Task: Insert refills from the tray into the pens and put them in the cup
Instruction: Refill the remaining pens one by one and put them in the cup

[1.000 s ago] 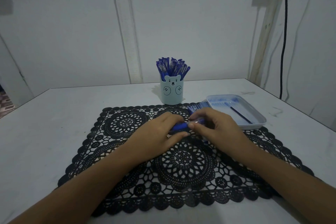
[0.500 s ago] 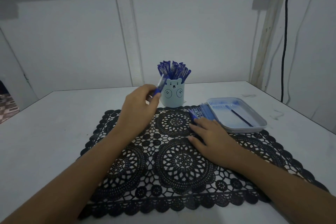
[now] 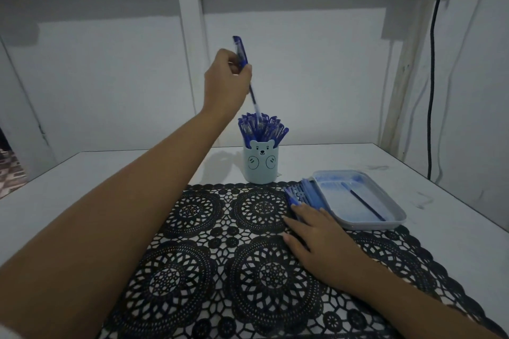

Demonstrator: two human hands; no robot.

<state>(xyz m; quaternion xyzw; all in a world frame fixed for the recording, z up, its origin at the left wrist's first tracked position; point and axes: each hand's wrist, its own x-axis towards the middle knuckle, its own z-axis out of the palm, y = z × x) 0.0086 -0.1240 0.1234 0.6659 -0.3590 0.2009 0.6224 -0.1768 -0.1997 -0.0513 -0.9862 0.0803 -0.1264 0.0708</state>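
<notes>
My left hand (image 3: pixel 225 80) is raised above the cup and grips a blue pen (image 3: pixel 242 55) nearly upright, its tip just above the pens in the cup. The pale blue bear-face cup (image 3: pixel 261 165) stands at the back edge of the mat, packed with several blue pens (image 3: pixel 261 128). My right hand (image 3: pixel 316 237) lies flat on the black lace mat, fingertips touching a small pile of blue pens (image 3: pixel 301 192) beside the tray. The light blue tray (image 3: pixel 385 224) at the right holds one dark refill (image 3: pixel 366 205).
A black lace mat (image 3: pixel 214 256) covers the near middle of the white table (image 3: pixel 96 173). White wall panels stand close behind the cup. A black cable (image 3: pixel 431 91) hangs down the wall at the far right.
My left hand carried the pen from the mat up and back, and now holds it high over the cup. My right hand let go of that pen and settled on the pile by the tray.
</notes>
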